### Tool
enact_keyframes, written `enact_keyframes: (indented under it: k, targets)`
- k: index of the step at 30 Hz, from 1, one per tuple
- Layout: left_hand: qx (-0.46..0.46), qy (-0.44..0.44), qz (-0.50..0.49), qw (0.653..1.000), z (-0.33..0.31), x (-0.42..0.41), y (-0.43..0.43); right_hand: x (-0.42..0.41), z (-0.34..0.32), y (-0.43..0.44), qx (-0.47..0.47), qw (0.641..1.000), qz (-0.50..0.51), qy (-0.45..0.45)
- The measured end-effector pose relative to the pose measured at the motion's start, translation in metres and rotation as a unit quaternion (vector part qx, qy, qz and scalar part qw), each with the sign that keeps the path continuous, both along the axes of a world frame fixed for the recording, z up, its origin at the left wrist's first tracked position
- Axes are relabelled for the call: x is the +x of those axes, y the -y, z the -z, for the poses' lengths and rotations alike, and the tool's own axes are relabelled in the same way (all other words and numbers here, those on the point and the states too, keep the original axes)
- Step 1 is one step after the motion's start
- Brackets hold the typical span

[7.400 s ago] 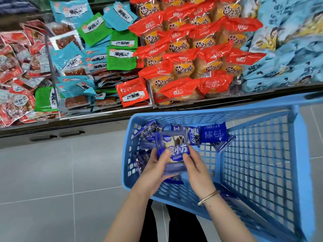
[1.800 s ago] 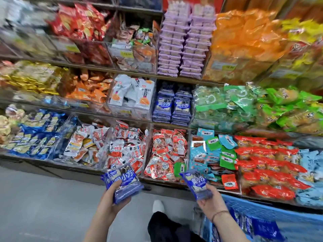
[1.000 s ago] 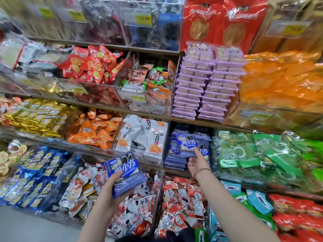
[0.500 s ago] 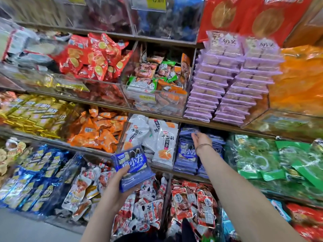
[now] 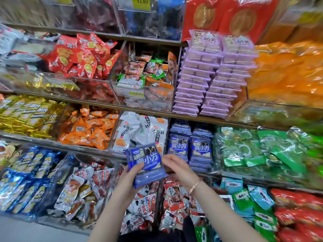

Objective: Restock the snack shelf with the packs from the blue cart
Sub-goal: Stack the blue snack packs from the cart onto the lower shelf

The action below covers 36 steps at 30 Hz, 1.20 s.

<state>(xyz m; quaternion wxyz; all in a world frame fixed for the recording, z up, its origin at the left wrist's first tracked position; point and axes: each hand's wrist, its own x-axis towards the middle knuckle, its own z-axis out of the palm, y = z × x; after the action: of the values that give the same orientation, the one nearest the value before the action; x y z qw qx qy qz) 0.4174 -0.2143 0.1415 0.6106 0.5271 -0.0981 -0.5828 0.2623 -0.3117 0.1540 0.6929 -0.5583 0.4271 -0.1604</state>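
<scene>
Change since earlier: right hand (image 5: pixel 176 169) has come back from the shelf stacks and now meets the left hand (image 5: pixel 130 179) in the lower centre of the frame; it carries no separate pack.
Head view, left hand: curled under a stack of blue packs (image 5: pixel 146 163), thumb pressed on the printed face, holding it tilted in front of the shelves.
Head view, right hand: fingers bent at the stack's right edge and touching it; motion blur leaves it unclear whether they pinch a pack. A bracelet (image 5: pixel 194 184) sits on the wrist.
Task's thing: the held blue packs are in the centre, just left of and below two matching shelf stacks (image 5: pixel 190 145) on the snack shelf (image 5: pixel 201 119).
Neighbours: white packs (image 5: pixel 139 131) partly hidden behind the held stack; purple packs (image 5: pixel 208 75) above the shelf stacks; green packs (image 5: pixel 262 147) to their right.
Hard to make out: frame edges are smeared, so the orange bags at the right and most of the top row cannot be read; a yellow price tag (image 5: pixel 142 3) is cut off at the top edge.
Cut off: both forearms leave the bottom edge.
</scene>
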Motion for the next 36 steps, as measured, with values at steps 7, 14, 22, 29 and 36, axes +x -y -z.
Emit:
enact_keyframes:
  k: [7, 14, 22, 29, 36]
  targets:
    - [0.002, 0.067, 0.013, 0.998, 0.000, -0.012, 0.006, 0.000, 0.013, -0.016, 0.012, 0.998, 0.065, 0.014]
    - [0.007, 0.042, -0.010, 0.999, 0.001, -0.006, 0.012, -0.035, 0.026, 0.033, 0.121, 0.920, 0.366, 0.076]
    - [0.010, 0.032, -0.016, 0.999, 0.001, 0.011, 0.017, -0.028, 0.015, 0.118, 0.109, 0.872, 0.471, 0.076]
    - [0.025, 0.013, -0.032, 0.999, 0.008, 0.018, 0.021, -0.016, 0.014, 0.144, 0.201, 0.723, 0.619, 0.233]
    - [0.025, 0.028, -0.029, 0.999, 0.014, 0.017, 0.020, -0.019, 0.044, 0.129, -0.282, 0.874, 0.306, -0.250]
